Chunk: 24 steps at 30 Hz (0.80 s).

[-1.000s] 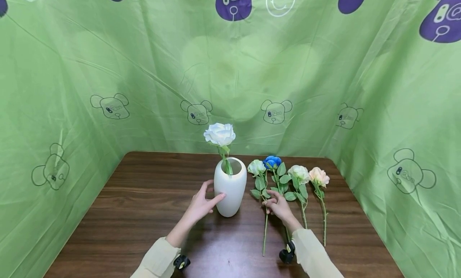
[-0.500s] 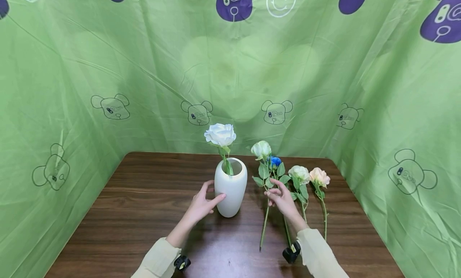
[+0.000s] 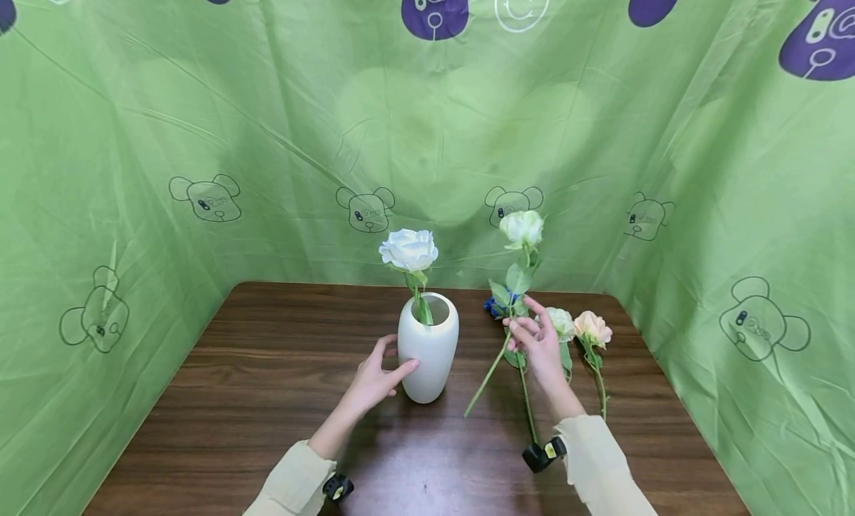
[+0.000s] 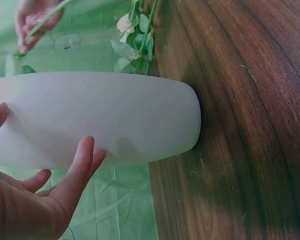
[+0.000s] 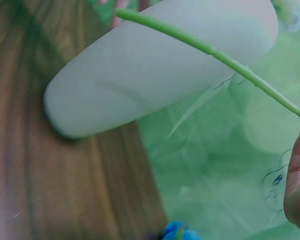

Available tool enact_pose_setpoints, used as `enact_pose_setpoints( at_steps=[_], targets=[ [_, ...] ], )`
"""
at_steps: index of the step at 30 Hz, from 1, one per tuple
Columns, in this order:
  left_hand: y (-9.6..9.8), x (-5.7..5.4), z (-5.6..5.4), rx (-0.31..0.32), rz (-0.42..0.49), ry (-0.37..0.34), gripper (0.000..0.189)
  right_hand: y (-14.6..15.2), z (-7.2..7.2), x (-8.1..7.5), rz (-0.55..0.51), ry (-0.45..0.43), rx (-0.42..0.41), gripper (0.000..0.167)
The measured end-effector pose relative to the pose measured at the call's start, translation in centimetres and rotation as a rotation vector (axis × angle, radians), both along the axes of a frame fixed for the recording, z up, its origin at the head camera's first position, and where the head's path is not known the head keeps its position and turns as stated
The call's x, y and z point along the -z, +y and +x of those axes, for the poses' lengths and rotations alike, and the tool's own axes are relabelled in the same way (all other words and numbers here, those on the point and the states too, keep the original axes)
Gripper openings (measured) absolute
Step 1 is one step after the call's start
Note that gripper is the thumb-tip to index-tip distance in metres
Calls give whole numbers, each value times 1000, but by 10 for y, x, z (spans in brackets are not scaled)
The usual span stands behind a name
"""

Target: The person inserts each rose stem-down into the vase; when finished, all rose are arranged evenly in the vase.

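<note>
My left hand (image 3: 371,378) grips the left side of a white vase (image 3: 427,364), upright on the wooden table (image 3: 267,367) with a white rose (image 3: 409,250) inside. To the right, my right hand (image 3: 542,351) pinches the stem of a raised greenish-white rose (image 3: 523,229), its lower end slanting near and left. A blue rose (image 3: 493,307), cream rose (image 3: 562,323) and peach rose (image 3: 592,328) lie at right.
</note>
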State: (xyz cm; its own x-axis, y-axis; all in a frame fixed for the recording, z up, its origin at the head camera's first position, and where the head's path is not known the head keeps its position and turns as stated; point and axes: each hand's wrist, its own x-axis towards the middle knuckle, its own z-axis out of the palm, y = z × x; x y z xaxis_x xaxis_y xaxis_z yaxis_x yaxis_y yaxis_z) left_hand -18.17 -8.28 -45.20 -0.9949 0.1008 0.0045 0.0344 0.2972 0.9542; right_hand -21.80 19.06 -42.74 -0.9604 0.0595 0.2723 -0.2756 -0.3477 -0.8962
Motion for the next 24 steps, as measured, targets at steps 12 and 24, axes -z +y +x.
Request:
enact_pose_setpoints(
  at_steps=[12, 24],
  targets=[
    [0, 4, -2, -6, -3, -2, 62, -6, -5, -61, -268, 133, 46, 48],
    [-1, 7, -4, 4, -10, -5, 62, -22, -15, -109, -340, 292, 117, 49]
  ],
)
